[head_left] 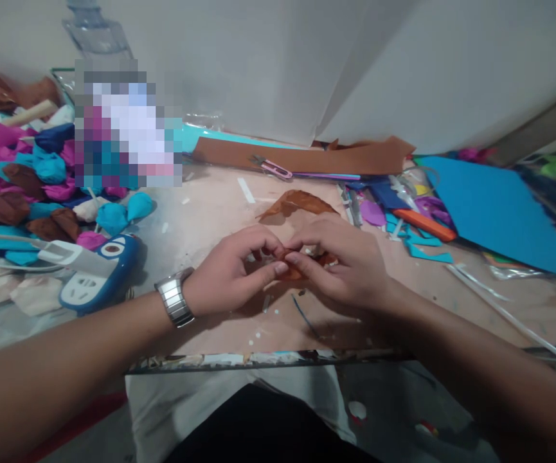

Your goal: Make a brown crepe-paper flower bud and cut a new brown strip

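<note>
Brown paper piece (293, 275) is between the hands, above the tabletop (220, 215). Left hand (227, 273) and right hand (349, 260) each pinch it between thumb and forefinger, tips close together. Keep pressure light and even; thin paper probably tears if pulled. Fingers conceal most of its outline; any contents cannot be determined.

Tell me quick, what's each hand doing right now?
Left hand: closed, thumb and finger pinching the small brown piece.
Right hand: closed too, pinching the same piece.
</note>
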{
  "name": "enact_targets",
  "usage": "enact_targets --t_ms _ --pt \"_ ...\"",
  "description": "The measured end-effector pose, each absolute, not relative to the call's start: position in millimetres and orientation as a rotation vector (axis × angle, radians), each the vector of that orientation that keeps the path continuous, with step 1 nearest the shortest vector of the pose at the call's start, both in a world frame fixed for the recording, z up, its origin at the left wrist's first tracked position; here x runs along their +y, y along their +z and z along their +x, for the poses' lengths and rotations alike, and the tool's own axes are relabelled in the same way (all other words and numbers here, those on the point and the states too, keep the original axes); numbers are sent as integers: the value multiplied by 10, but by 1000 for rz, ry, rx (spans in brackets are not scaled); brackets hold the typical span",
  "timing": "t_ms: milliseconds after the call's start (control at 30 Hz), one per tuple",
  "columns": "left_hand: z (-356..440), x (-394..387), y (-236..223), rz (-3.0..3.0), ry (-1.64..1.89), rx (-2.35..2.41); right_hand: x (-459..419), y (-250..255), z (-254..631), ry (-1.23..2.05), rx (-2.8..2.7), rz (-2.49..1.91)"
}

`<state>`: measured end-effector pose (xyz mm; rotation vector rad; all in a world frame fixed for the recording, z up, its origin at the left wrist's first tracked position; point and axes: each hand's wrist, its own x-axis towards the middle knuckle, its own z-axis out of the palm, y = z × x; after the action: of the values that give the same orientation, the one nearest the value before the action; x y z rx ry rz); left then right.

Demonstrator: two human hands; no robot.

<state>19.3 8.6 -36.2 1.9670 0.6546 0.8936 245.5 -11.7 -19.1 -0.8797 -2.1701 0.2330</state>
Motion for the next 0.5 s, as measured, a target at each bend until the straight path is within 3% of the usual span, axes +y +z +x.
enact_targets --t_ms 500 --pt "182 73 -379 2336 649 875 -116 -200 2450 204 -2161 -962"
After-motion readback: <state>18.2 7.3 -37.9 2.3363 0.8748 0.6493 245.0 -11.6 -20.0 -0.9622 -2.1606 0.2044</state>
